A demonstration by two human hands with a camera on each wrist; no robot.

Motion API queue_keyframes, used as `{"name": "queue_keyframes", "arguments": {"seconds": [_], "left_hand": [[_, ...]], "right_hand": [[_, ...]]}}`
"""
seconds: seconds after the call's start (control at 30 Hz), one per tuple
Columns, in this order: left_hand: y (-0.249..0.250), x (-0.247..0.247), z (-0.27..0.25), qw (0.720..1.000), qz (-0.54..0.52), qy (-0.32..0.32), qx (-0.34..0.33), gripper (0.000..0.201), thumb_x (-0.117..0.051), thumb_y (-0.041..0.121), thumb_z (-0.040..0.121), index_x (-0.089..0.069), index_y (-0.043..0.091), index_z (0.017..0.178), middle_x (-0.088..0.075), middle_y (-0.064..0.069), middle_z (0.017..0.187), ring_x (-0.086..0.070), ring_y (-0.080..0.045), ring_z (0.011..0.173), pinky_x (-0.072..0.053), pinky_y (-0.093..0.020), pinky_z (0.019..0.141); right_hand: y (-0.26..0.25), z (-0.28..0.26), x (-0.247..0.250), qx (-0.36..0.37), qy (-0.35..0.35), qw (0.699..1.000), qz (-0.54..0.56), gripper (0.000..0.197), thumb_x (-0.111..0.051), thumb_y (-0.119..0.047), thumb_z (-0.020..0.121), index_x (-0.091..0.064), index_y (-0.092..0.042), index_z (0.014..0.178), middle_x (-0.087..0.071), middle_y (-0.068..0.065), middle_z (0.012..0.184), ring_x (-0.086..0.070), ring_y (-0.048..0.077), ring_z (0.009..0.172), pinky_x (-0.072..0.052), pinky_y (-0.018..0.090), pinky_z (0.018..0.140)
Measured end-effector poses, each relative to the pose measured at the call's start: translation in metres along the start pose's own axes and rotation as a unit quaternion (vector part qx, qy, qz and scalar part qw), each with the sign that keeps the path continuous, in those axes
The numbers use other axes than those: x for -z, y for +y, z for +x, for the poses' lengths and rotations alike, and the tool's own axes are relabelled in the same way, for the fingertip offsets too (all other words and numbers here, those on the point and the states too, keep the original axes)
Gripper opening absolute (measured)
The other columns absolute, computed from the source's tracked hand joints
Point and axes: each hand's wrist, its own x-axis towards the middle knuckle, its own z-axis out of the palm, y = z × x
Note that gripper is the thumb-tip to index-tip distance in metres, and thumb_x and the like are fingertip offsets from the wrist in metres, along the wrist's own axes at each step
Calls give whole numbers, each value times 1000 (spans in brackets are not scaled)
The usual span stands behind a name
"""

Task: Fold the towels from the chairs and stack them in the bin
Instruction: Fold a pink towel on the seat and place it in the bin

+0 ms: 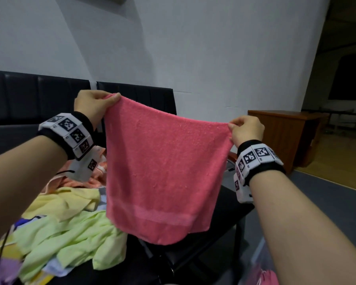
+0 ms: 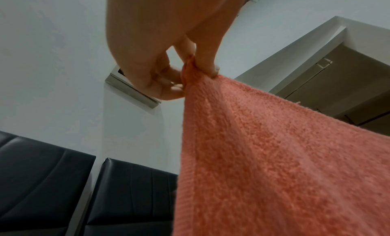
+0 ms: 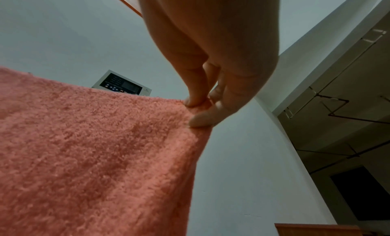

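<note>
Both hands pinch the top corners of the pink terry-cloth towel [image 1: 164, 165]: left hand [image 1: 93, 105] upper left, right hand [image 1: 247, 130] lower, centre right. The towel hangs mid-frame. Level the corners, then bring them together evenly.

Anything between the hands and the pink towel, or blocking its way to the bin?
Nothing at the hands: left hand and right hand each pinch a top corner of the pink towel, which hangs free. The bin cannot be clearly seen, so that path cannot be judged.
</note>
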Motion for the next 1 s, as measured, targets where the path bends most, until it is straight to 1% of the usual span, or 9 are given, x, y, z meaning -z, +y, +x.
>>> {"name": "queue_keyframes", "arguments": {"seconds": [0.13,0.27,0.37,0.5,0.63,0.73,0.8,0.93,1.0], "left_hand": [[14,6,-6,1000,-5,17,-7,20,-81,38,71,-76,28,87,-71,6,83,-66,-14,87,-55,-39,89],[22,8,-11,999,8,26,-28,15,-84,30,69,-73,30,79,-69,6,81,-67,-17,88,-57,-40,84],[21,11,-11,999,21,19,-21,17,-86,28,66,-73,29,76,-70,2,82,-67,-20,88,-57,-40,83],[18,13,-12,997,60,3,-41,21,-85,19,68,-75,20,86,-69,1,82,-65,-16,87,-55,-33,84],[19,14,-14,993,91,-7,-75,24,-77,15,77,-74,10,100,-68,-3,88,-59,-5,78,-48,-22,82],[21,13,-10,993,83,11,-80,24,-73,17,82,-73,8,104,-68,-5,90,-58,-4,76,-47,-21,80],[24,12,-8,994,77,32,-76,22,-72,19,83,-73,10,103,-68,-5,88,-58,-4,71,-52,-25,81],[27,8,2,991,88,81,-58,11,-67,29,86,-73,24,94,-69,-2,79,-58,2,41,-58,-23,70],[27,5,9,993,77,83,-41,13,-66,33,84,-73,23,88,-70,0,75,-63,-5,44,-59,-31,73]], "right_hand": [[-3,-3,9,5,5,1000,-10,5,-69,-14,86,-74,-16,86,-71,8,93,-68,24,86,-55,36,86],[-4,-5,13,2,2,999,-33,6,-68,-17,88,-74,-16,87,-71,7,94,-64,22,85,-48,27,77],[-2,-6,12,-6,-10,1000,-29,5,-70,-17,86,-74,-15,86,-71,7,90,-60,19,77,-44,23,73],[1,-6,10,-17,-21,1000,-13,4,-70,-13,87,-73,-14,84,-69,7,87,-59,19,75,-43,23,71],[2,-5,8,-21,-5,1000,-3,6,-67,-13,88,-73,-12,87,-70,8,94,-63,22,82,-49,29,76],[1,-4,8,-22,13,1000,18,13,-63,-15,91,-72,-9,97,-69,9,101,-58,18,84,-42,24,74],[-4,-5,7,-22,27,999,25,15,-61,-16,92,-72,-9,99,-69,8,105,-60,20,92,-41,22,76],[-16,0,4,-19,47,998,32,18,-57,-14,89,-73,-11,97,-70,8,106,-64,24,100,-47,26,79],[-19,5,3,-23,46,998,33,19,-56,-14,90,-73,-11,99,-69,7,108,-63,24,100,-43,24,76]]}}
